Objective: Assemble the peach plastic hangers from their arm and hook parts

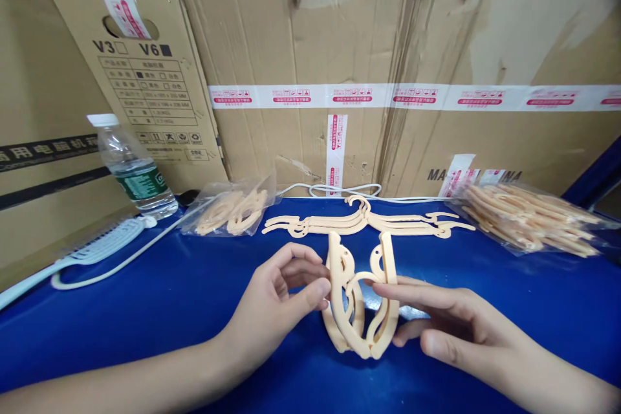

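A cream folding clothes hanger (389,259) stands folded into a V in front of me, its joint at the bottom and both arms pointing up. Another cream looped piece shows behind its left arm, partly covered. My left hand (279,291) pinches the left side between thumb and curled fingers. On the other side, my right hand (468,326) has its fingers stretched out, the index finger touching the right arm and the thumb held apart. Behind it, several unfolded hangers (334,225) lie stacked flat on the blue table (204,304), hooks toward the back.
Clear bags of folded hangers lie at back left (245,210) and back right (528,213). A water bottle (140,174) and a pale blue hairbrush (104,242) are at the left. A white cable (349,189) runs along cardboard boxes (291,32) at the rear.
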### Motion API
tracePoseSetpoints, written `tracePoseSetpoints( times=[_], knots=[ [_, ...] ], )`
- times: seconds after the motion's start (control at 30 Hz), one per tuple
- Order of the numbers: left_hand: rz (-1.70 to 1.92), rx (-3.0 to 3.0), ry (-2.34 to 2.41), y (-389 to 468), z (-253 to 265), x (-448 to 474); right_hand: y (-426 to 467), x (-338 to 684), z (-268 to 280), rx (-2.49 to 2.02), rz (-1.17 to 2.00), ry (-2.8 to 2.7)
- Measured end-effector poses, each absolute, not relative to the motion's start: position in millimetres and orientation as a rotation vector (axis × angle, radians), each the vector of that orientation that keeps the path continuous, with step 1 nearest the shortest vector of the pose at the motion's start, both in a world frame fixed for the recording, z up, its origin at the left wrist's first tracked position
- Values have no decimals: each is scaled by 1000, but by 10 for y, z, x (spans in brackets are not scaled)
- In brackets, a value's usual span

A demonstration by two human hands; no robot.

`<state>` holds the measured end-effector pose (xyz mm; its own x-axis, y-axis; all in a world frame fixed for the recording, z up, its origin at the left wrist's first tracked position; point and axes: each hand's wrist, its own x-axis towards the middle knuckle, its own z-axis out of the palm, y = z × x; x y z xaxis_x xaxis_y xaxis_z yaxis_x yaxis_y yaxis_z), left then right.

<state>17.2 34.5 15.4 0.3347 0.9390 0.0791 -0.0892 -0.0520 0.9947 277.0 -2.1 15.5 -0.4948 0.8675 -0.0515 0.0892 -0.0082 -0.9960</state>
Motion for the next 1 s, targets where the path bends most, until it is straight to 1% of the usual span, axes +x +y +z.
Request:
tracePoseSetpoints(
  times=[0.23,0.37,0.53,0.7,0.9,1.0],
  knots=[
    [967,1568,683,248,134,180,-53,2764,163,-950,1602,-1591],
    [920,1640,672,194,129,172,-73,2764,172,-949,1601,-1586],
    [869,1667,681,158,111,161,-103,2804,155,-971,1479,-1699],
    [841,1484,640,194,113,177,-89,2856,123,-1006,1331,-1805],
    [826,1475,592,207,130,196,-109,2871,132,-1052,1241,-1901],
    [818,1529,631,183,137,199,-128,2873,149,-1064,1253,-1912]
  ],
)
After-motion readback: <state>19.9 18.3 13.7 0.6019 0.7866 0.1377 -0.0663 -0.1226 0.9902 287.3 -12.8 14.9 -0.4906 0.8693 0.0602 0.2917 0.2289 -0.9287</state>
